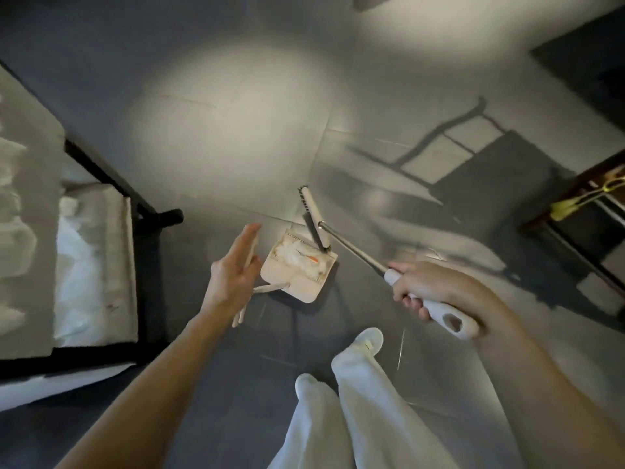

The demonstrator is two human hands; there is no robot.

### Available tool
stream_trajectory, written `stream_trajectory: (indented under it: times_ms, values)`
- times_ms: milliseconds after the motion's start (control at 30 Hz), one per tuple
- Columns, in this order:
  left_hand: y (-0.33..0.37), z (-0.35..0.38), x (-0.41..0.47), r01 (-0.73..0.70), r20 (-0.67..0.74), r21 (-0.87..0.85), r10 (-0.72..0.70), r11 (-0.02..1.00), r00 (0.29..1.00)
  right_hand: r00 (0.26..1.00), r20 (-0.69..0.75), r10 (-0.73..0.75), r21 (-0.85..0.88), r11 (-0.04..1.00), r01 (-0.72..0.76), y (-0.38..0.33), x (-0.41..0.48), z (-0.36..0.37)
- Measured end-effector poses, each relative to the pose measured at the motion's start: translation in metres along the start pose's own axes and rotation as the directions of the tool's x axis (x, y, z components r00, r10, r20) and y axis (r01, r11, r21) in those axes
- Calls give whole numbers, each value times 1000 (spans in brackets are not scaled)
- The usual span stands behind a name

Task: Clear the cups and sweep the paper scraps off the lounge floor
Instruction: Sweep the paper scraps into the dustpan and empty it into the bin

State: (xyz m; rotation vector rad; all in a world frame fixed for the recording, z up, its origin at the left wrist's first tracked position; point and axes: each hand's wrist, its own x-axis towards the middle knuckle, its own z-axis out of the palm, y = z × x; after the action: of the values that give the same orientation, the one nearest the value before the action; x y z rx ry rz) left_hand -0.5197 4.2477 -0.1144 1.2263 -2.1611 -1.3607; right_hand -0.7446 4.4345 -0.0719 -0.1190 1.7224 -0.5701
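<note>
Head view: the dustpan (297,270) sits on the grey tiled floor (236,130), in open floor just ahead of the person's slippered feet (370,340), with a black-framed seat (111,187) off to the left. The paper scraps (297,260) lie heaped inside the pan as a pale crumpled pile with one orange fleck. No cups are in view.

The right grip (422,294) is wrapped around the white end of the broom handle (355,248). The broom head (316,218) rests at the pan's far edge, partly over its mouth. The left grip (233,269) is wide, fingers straight and holding nothing. The dustpan's upright handle (238,318) runs just behind the palm, and I cannot tell whether it touches the hand.

The main risk is that open left grip. With the pan's handle unheld, a push from the broom would probably slide the pan across the smooth tile or tilt it, and the scraps would spill back out over the lip. The scraps look light, so a quick flick of the bristles or a fast lift could also scatter them. The pan is close to the feet, so a careless step could knock it. The picture is dim and blurred, and small scraps on the dark tiles could easily be missed.
</note>
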Motion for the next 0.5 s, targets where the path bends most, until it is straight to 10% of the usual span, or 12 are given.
stream_trajectory:
  times_ms: [500]
  values:
    - [119, 213, 146, -139, 473, 102, 75, 985, 878, 923, -353, 153, 274, 960, -55, 74, 2, -178]
